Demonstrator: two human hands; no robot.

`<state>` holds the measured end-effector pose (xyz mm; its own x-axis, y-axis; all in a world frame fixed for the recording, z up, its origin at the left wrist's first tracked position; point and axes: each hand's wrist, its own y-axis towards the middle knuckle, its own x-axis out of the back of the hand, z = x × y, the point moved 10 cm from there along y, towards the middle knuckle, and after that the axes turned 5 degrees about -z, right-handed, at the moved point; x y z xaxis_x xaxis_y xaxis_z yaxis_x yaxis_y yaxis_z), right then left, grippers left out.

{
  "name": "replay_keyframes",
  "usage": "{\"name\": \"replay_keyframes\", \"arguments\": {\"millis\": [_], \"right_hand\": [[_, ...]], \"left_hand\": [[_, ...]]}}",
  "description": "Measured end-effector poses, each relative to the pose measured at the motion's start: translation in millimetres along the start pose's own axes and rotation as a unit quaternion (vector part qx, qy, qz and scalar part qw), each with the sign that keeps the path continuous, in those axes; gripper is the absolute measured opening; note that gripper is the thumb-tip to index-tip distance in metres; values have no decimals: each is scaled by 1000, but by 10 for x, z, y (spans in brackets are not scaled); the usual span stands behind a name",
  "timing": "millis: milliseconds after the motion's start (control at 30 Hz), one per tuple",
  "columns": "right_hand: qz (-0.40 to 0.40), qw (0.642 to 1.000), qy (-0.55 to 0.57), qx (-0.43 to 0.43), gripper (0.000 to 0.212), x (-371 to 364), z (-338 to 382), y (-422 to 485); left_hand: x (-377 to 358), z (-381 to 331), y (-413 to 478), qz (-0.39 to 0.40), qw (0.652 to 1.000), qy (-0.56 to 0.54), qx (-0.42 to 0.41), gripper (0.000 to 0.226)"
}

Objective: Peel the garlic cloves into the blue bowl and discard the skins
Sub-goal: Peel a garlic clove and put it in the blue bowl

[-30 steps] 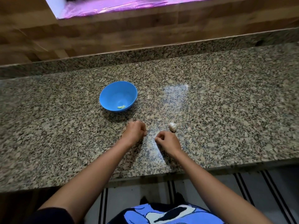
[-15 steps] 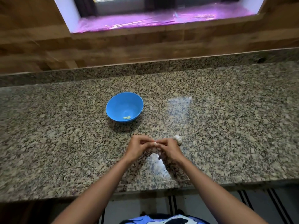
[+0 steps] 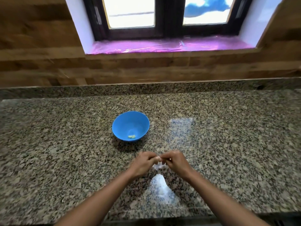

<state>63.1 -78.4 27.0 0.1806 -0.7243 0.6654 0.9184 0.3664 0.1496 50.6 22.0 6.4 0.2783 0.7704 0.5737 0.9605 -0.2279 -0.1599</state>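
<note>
A blue bowl point(image 3: 123, 126) stands on the granite counter with one peeled, pale yellow clove point(image 3: 131, 136) in its bottom. Just in front of it my left hand point(image 3: 143, 163) and my right hand point(image 3: 176, 162) meet fingertip to fingertip. Both pinch a small pale garlic clove point(image 3: 159, 159) between them, a little above the counter. The view is blurred, so I cannot make out the skin. The white garlic head seen earlier is hidden, probably behind my right hand.
The granite counter point(image 3: 228, 152) runs the full width, its front edge just below my forearms. Behind it rises a low granite upstand and a wood-look wall. A window with a pink-covered sill point(image 3: 162, 46) sits above. Bright reflections lie on the stone.
My hands were apart on the counter and have come together on a clove. The camera has tilted up, bringing the window into view. The garlic head is no longer visible.
</note>
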Motion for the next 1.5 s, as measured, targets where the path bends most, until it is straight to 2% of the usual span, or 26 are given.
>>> {"name": "replay_keyframes", "arguments": {"millis": [67,167,233,267,300,333,367,467,533,567,600,633,667,733,800,833,867,933,967,1000,1067,1100,1167,1300,1400,1500], "right_hand": [[-9,999,-35,25,12,-8,11,-26],[11,993,-99,71,13,-48,119,-22],[41,989,-136,49,15,-64,111,3],[56,992,-115,9,16,-60,60,6],[74,995,-41,-50,17,-83,-32,-2],[88,987,73,-115,18,-126,-118,-31],[99,963,178,-175,20,-181,-185,-74],[156,883,341,-282,25,-389,-312,-234],[188,851,389,-300,23,-478,-282,-303],[182,859,382,-287,21,-471,-274,-281],[162,890,341,-254,23,-420,-262,-229],[134,930,268,-212,26,-347,-243,-165],[106,964,175,-168,26,-263,-213,-101],[67,995,-3,-72,21,-145,-102,-18],[39,992,-116,35,29,-90,113,-17],[38,987,-144,61,34,-109,159,-29],[46,985,-157,60,36,-140,142,-36],[63,991,-121,-10,29,-216,-20,-44],[66,994,-38,-73,28,-259,-127,-71],[71,982,93,-151,28,-321,-239,-125],[74,902,320,-279,23,-477,-363,-269],[68,879,357,-307,21,-513,-400,-321],[41,884,336,-323,19,-519,-469,-365],[-44,929,190,-315,16,-351,-623,-374],[-35,957,121,-260,6,-339,-556,-315],[2,975,91,-200,24,-383,-384,-269]], "left_hand": [[-55,34,-9,19,992,-114,43,24],[-215,195,-85,60,947,-286,136,25],[-239,234,-104,61,941,-300,141,26],[-195,215,-87,47,956,-267,114,25],[-116,150,-67,26,977,-199,68,23],[-46,49,-64,5,994,-111,9,21],[-5,-35,-62,-17,998,-28,-49,20],[70,-194,-119,-73,978,96,-168,17],[69,-183,-121,-87,968,130,-195,18],[77,-163,-110,-86,973,123,-175,19],[81,-102,-85,-83,985,83,-130,22],[67,-16,-67,-72,995,-4,-63,24],[9,83,-52,-50,992,-120,7,25],[-160,288,-38,8,941,-308,138,27],[-286,441,-63,57,893,-391,213,24],[-319,478,-91,68,880,-407,233,23],[-332,484,-97,69,882,-402,237,24],[-215,419,-73,22,944,-284,169,27],[-105,326,-62,-17,980,-173,101,27],[-29,218,-59,-53,996,-63,29,27],[2,95,-91,-88,992,58,-74,25],[-2,111,-110,-98,989,71,-88,22],[-7,222,-125,-122,988,65,-73,20],[-81,376,-153,-120,993,-9,-5,24],[-137,419,-158,-86,995,-46,26,23],[-169,424,-144,-67,997,11,25,24]]}}
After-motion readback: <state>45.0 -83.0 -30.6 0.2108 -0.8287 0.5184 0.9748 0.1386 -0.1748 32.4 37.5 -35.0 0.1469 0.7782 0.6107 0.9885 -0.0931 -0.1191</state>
